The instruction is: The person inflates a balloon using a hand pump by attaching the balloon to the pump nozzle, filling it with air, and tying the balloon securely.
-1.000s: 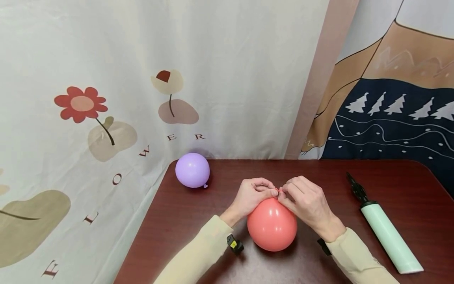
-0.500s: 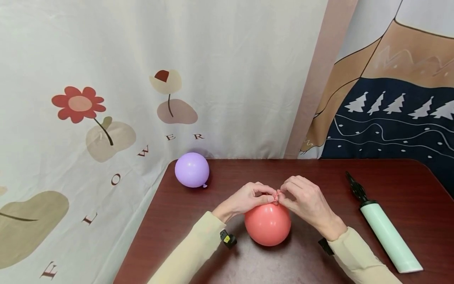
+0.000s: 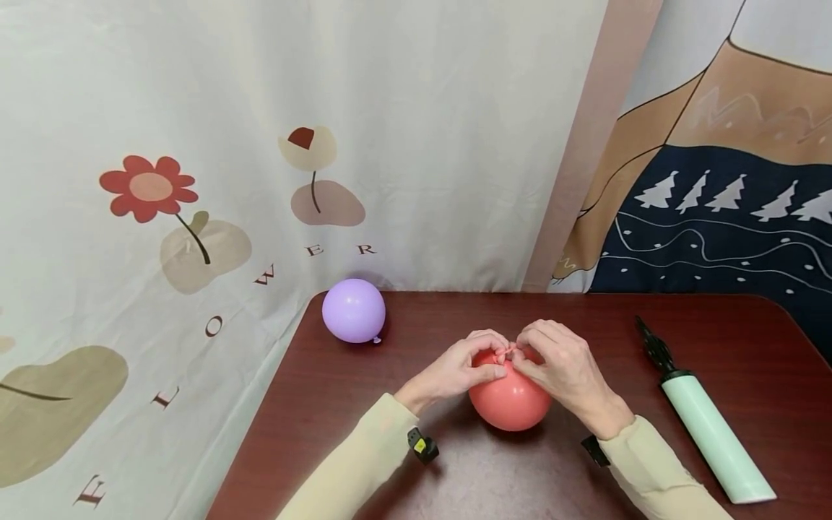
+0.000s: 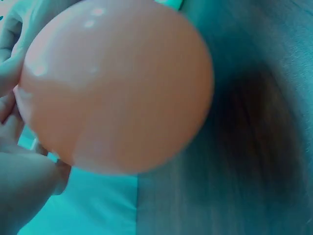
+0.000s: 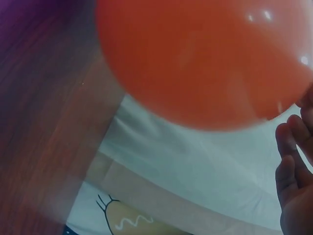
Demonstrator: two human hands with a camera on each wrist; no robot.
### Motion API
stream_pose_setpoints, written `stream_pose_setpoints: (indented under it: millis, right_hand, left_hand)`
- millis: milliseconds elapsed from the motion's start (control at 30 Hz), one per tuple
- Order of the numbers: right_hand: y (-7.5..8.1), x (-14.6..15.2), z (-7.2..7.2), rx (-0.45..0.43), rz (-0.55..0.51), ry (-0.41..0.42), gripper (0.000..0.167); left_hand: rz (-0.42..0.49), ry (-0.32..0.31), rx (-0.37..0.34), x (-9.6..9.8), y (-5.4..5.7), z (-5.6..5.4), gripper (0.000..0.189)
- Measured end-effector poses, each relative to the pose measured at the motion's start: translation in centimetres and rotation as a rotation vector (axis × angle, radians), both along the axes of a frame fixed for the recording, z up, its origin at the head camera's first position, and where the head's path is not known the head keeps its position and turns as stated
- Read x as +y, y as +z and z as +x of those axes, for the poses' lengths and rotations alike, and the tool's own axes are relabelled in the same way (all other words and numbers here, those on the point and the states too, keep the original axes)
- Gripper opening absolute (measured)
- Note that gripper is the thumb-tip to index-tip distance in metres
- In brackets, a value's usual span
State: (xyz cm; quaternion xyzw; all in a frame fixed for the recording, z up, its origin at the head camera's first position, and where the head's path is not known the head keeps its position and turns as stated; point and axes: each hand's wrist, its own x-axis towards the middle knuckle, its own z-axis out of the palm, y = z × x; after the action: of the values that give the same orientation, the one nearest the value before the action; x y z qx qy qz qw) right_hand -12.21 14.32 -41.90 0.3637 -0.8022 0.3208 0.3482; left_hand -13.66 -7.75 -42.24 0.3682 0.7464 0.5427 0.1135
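An inflated red balloon [image 3: 510,404] sits between the two hands at the middle of the table, its neck [image 3: 503,354] pointing away from the person. My left hand [image 3: 455,368] pinches the neck from the left, thumb low on the balloon and index finger arched over it. From the right, my right hand [image 3: 564,368] pinches the stretched end of the same neck. The balloon's round body [image 4: 117,88] fills much of the left wrist view, with fingers at its left edge. In the right wrist view, curled fingers [image 5: 293,147] show beside the balloon; the neck is hidden there.
A tied purple balloon [image 3: 354,310] rests at the table's back left corner. On the right lies a mint green hand pump [image 3: 715,437] with a black nozzle. Behind the dark red table [image 3: 312,433] hangs a printed curtain [image 3: 442,144].
The red balloon has swung slightly left, then back right, and tipped so that less of its body shows. The left thumb and index finger have spread wider around its neck.
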Motion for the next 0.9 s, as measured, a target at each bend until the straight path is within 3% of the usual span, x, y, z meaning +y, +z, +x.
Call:
stream_pose_setpoints:
  millis: [200,367,500,600,733,900]
  right_hand:
    - [-0.3,-0.5,0.4,-0.011,-0.029,-0.024,0.031]
    - [-0.6,-1.2,0.6,0.001,-0.063,-0.04,0.025]
    - [-0.7,-1.5,0.6,-0.025,-0.089,-0.042,0.023]
    - [-0.7,-1.7,0.7,-0.044,-0.096,-0.045,0.019]
    - [-0.8,-1.7,0.9,-0.08,-0.102,-0.048,0.014]
    - [-1.0,-2.0,1.3,-0.216,-0.148,-0.048,0.017]
  left_hand:
    - [0.182,0.13,-0.129,0.8,-0.8,0.7,0.012]
    - [0.267,0.238,-0.084,1.2,-1.4,0.9,0.01]
    - [0.332,0.291,-0.007,1.4,-1.6,1.0,0.006]
    - [0.366,0.327,0.011,1.6,-1.7,1.0,0.005]
    - [0.412,0.378,-0.03,1.7,-1.7,1.1,0.006]
    - [0.438,0.452,-0.101,2.1,-1.8,1.1,0.009]
